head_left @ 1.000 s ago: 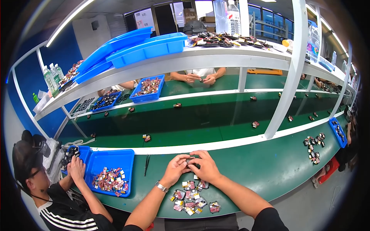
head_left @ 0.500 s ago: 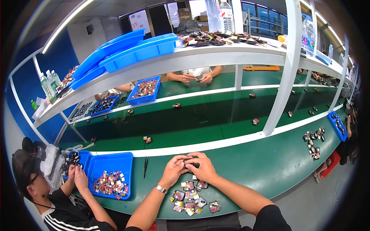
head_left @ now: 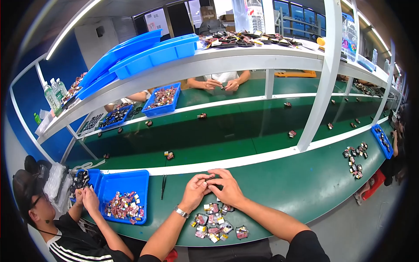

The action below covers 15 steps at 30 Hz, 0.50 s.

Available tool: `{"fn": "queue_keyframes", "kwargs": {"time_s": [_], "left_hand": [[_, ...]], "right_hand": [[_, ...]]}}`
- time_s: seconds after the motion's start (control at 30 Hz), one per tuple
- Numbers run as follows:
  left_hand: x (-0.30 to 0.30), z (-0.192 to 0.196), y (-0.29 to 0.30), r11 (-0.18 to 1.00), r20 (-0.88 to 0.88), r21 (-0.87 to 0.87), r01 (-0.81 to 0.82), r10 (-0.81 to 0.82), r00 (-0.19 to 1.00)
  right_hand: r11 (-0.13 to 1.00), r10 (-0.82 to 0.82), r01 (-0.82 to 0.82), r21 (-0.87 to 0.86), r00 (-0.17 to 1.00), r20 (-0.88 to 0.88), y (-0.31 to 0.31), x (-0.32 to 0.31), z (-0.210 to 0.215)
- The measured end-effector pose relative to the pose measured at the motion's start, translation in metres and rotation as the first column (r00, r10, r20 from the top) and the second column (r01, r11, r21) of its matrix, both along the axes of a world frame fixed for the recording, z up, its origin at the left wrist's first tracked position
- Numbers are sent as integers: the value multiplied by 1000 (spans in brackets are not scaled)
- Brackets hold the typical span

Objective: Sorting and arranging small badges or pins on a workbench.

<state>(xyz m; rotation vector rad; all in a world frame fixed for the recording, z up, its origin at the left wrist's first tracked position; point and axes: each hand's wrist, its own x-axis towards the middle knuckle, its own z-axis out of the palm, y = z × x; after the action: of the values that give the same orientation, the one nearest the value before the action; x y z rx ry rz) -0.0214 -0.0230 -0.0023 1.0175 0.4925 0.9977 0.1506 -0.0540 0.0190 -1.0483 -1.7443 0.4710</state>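
Note:
My left hand (head_left: 194,194), with a metal watch on its wrist, and my right hand (head_left: 228,191) meet over the green table. Between them the fingers of both close on a small black part (head_left: 212,178), mostly covered by the fingertips, so its exact kind is hidden. Just below my hands lies a loose group of small black-cased units (head_left: 213,219) with reddish boards and white and yellow labels. One similar unit (head_left: 242,232) sits a little apart on the right. Left of my left hand, black tweezers (head_left: 163,187) rest on the table.
A blue tray (head_left: 145,197) of reddish boards stands at left, beside a co-worker's hands (head_left: 88,198). Beyond a white rail (head_left: 244,162) runs a green belt (head_left: 227,144) carrying scattered units. White posts (head_left: 321,83) hold a shelf overhead. More units (head_left: 355,159) lie at right.
My fingers have shifted slightly around the black part, which stays between both hands. Units on the belt have moved a little to the right. The whole view has tilted slightly.

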Motion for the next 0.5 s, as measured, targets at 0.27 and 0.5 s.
{"fn": "queue_keyframes", "kwargs": {"time_s": [0.27,0.5], "left_hand": [[3,6,-2,999,-5,-25,-31,31,1000],[1,4,-1,998,9,-56,-39,39,999]], "right_hand": [[994,-50,42,105,996,77,-2,4,11],[960,-139,102,260,982,127,0,-2,10]]}}
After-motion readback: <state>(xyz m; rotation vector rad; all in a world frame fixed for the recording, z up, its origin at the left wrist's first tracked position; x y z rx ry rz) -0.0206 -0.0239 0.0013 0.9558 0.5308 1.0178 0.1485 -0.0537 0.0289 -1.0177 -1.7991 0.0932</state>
